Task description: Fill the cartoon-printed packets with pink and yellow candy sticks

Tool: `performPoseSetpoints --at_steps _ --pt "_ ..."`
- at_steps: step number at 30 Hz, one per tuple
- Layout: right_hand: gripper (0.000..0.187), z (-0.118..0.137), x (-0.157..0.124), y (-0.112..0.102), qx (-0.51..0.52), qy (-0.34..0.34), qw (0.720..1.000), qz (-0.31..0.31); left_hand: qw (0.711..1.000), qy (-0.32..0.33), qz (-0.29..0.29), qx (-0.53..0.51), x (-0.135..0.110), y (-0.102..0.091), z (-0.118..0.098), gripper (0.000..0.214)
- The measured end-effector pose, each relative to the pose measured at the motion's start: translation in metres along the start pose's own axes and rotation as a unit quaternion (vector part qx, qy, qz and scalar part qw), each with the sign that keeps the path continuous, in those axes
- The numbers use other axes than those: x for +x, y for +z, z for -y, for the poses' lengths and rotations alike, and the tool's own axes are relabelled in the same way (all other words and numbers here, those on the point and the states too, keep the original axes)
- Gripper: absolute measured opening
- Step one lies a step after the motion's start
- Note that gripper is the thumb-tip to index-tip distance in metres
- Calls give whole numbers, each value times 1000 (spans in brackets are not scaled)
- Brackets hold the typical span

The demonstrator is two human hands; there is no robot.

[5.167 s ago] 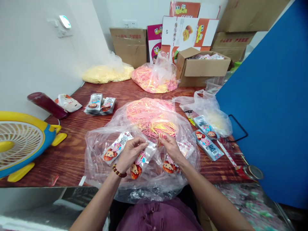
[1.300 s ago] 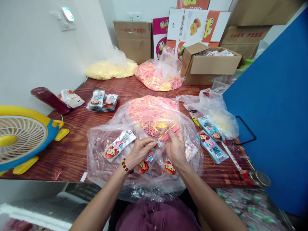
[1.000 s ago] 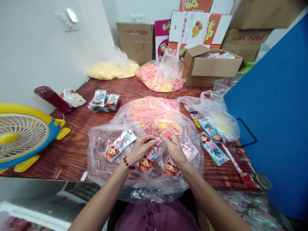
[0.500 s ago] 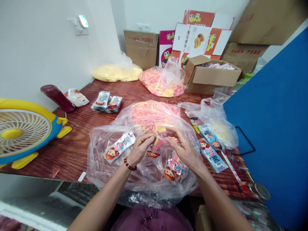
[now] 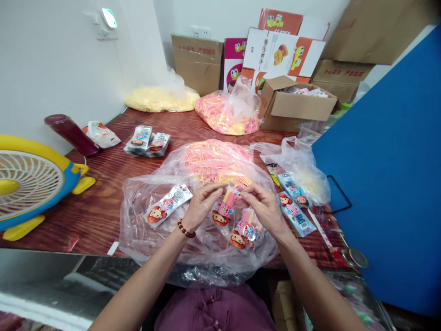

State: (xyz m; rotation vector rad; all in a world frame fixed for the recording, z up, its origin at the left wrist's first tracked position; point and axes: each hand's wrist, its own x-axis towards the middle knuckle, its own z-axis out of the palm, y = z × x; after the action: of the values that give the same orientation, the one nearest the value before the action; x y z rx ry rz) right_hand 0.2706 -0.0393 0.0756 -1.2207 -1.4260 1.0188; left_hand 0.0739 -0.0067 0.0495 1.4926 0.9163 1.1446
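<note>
My left hand point(image 5: 202, 206) and my right hand point(image 5: 264, 209) are closed in pinches at the top corners of a small clear packet point(image 5: 223, 209). It is printed with a red-haired cartoon girl and has pink and yellow sticks inside. Below my right hand, a group of filled packets point(image 5: 245, 230) rests on a large clear plastic bag point(image 5: 151, 246). A stack of flat, unfilled-looking packets point(image 5: 167, 206) lies on the bag left of my left hand. Just beyond my fingers, a heap of pink and yellow sticks point(image 5: 217, 161) shows inside the bag.
A yellow and blue fan point(image 5: 69, 161) and a dark red bottle point(image 5: 72, 134) stand at left. More packet stacks point(image 5: 139, 140) lie behind; others point(image 5: 296, 214) lie at right. Tied stick bags point(image 5: 227, 112) and an open carton point(image 5: 303, 108) line the back. A blue panel point(image 5: 386, 174) bounds the right.
My right hand's fingers have drawn back from over the packet to its top corner, leaving more of it visible. The whole view has shifted slightly.
</note>
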Motion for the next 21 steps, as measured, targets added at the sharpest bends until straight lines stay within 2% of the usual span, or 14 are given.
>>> performPoseSetpoints --at_steps 3,6,9,13,15,19,21 --pt "26 -28 -15 -13 72 90 992 -49 997 9 25 76 -1 6 8 31" --pt "32 -63 -37 -27 68 187 978 -67 977 52 45 201 -9 17 23 27" --pt "29 -88 -55 -35 -39 173 981 -78 944 64 134 294 -20 35 35 28" --pt "26 -92 -60 -41 -138 153 978 -34 897 4 238 372 -24 63 40 22" --pt "26 -89 -56 -47 -179 151 972 -16 877 -28 267 398 -21 73 41 19" --pt "25 -94 -44 -73 -292 112 948 -60 859 -81 295 412 -9 83 46 25" --pt "26 -104 -41 -85 -354 99 928 -53 853 -106 303 412 -5 84 50 30"
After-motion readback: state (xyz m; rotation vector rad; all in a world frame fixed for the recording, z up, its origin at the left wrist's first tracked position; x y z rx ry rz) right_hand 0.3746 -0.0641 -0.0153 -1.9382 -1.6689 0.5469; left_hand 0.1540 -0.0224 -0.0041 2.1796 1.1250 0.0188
